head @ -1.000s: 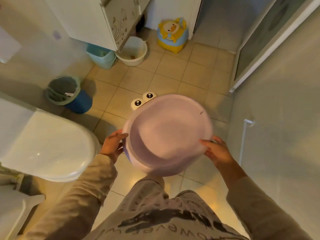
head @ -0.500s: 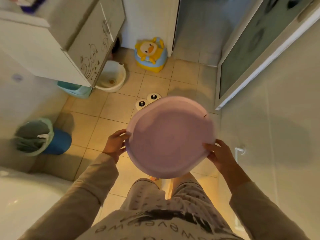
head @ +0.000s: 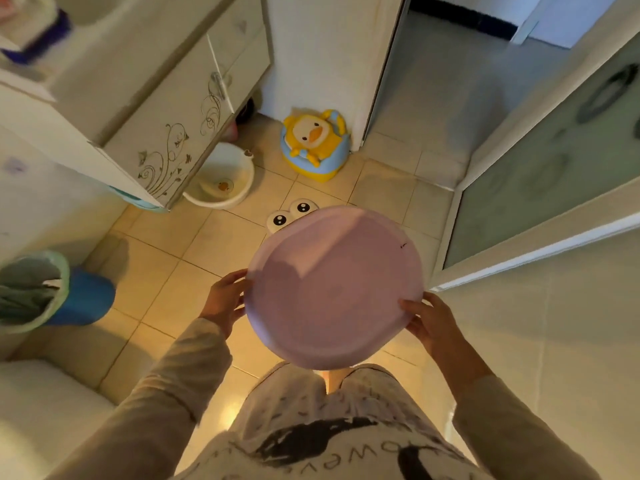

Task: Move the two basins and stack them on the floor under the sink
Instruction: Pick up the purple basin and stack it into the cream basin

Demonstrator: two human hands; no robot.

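I hold a pink basin [head: 334, 289] level at waist height over the tiled floor. My left hand [head: 225, 301] grips its left rim and my right hand [head: 429, 322] grips its right rim. Two cartoon eyes [head: 291, 213] stick out past the basin's far edge. A white basin [head: 221, 181] with a small duck print sits on the floor, partly under the sink cabinet [head: 166, 109]. A teal basin [head: 138, 200] lies further under the cabinet, mostly hidden.
A yellow duck potty [head: 313, 143] stands by the door frame. A blue bin [head: 52, 292] with a green liner is at the left. The toilet [head: 41, 410] fills the lower left. A glass door [head: 547, 168] is open on the right.
The view has swung up and left toward the cabinet, so the white basin and potty look nearer. The pink basin stays in both hands, now seen flatter.
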